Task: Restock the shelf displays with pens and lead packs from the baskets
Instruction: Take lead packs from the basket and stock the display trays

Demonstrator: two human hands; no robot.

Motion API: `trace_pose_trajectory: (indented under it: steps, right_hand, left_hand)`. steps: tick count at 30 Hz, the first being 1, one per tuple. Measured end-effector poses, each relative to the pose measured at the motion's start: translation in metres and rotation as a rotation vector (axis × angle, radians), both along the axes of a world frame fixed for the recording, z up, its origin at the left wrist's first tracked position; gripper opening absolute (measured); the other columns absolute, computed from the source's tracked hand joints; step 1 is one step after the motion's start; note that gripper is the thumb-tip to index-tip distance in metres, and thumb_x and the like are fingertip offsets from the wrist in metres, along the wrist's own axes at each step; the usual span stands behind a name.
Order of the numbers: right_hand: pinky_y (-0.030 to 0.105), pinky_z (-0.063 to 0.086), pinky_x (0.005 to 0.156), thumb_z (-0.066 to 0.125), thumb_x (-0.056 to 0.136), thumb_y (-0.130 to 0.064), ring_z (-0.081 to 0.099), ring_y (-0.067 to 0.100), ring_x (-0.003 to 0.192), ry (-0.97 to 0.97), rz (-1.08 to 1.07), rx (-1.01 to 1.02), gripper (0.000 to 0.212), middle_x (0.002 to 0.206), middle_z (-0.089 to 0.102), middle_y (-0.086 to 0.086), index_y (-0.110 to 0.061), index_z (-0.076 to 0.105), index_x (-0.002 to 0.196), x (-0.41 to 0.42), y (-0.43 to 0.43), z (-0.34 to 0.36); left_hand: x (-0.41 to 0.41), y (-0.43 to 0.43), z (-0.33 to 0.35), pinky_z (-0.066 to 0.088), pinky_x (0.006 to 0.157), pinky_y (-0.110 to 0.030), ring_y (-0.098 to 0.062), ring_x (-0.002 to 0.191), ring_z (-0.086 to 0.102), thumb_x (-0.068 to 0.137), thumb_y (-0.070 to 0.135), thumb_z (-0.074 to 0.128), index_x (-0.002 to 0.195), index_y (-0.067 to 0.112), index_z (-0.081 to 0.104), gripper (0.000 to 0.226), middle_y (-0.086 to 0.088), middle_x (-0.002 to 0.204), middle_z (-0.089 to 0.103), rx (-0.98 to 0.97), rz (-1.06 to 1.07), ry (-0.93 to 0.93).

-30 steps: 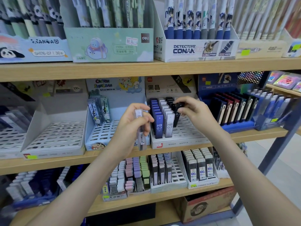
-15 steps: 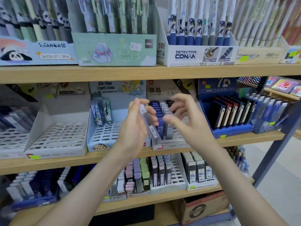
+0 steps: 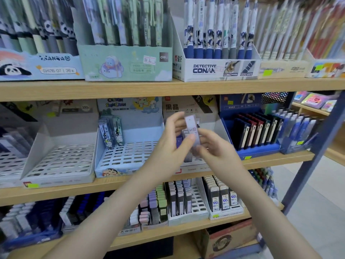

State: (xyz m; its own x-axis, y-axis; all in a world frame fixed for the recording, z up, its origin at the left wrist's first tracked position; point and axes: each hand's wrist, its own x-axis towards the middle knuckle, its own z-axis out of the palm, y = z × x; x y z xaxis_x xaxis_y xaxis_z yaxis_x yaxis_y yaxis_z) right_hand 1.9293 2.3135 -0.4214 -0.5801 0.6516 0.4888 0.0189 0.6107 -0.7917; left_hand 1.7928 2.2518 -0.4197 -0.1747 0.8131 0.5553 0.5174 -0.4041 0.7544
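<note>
Only one camera looks on, the one worn on my head. It faces the shelving nearly head-on, tipped a little downward, and sits close in. My forearms rise from the bottom edge, and my left hand (image 3: 168,146) and right hand (image 3: 214,152) meet on a lead pack (image 3: 192,131) at mid-frame, before the middle shelf (image 3: 74,189). The top shelf (image 3: 93,89) crosses high up, and the upper edge cuts off its Detective Conan pen box (image 3: 214,69). The wide lens bows the boards. A blue upright (image 3: 317,156) and the floor (image 3: 308,212) take the right edge.

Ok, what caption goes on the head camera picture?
Left hand and right hand hold an HB lead pack before the shelf.
</note>
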Motion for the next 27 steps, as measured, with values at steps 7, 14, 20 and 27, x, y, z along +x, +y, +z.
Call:
trace_pose_trajectory:
  steps: [7,14,20,27]
  right_hand:
    - [0.029,0.047,0.079,0.055,0.095,-0.018,0.065,0.015,0.088,0.159,-0.091,-0.331,0.014,0.087,0.069,-0.001,-0.018,0.066,0.104,0.003,0.048,-0.019]
    - [0.02,0.049,0.055,0.048,0.099,-0.014,0.058,0.006,0.055,0.243,-0.129,-0.375,0.007,0.065,0.064,-0.002,-0.012,0.054,0.101,-0.013,0.077,-0.019]
    - [0.025,0.054,0.061,0.047,0.099,-0.021,0.065,0.011,0.059,0.104,-0.263,-0.325,0.012,0.066,0.069,0.002,-0.013,0.041,0.106,-0.024,0.098,-0.02]
    - [0.035,0.058,0.077,0.05,0.098,-0.018,0.071,0.016,0.073,0.035,-0.251,-0.32,0.003,0.073,0.07,0.002,-0.018,0.048,0.095,-0.033,0.117,-0.025]
  left_hand:
    - [-0.028,0.029,-0.031,0.034,0.107,-0.038,-0.024,0.12,0.049,0.093,0.029,0.046,0.132,0.011,0.054,0.045,-0.009,0.131,0.056,0.135,0.329,0.895]
    - [-0.033,0.04,-0.039,0.036,0.104,-0.04,-0.028,0.112,0.053,0.091,0.023,0.052,0.126,0.004,0.057,0.04,-0.013,0.123,0.059,0.297,0.379,0.981]
    - [-0.035,0.039,-0.041,0.037,0.104,-0.041,-0.029,0.115,0.052,0.092,0.022,0.054,0.129,0.004,0.056,0.041,-0.014,0.125,0.058,0.295,0.371,0.975]
    - [-0.039,0.037,-0.042,0.033,0.105,-0.039,-0.03,0.122,0.047,0.095,0.028,0.048,0.135,0.008,0.052,0.045,-0.016,0.132,0.053,0.269,0.396,0.982]
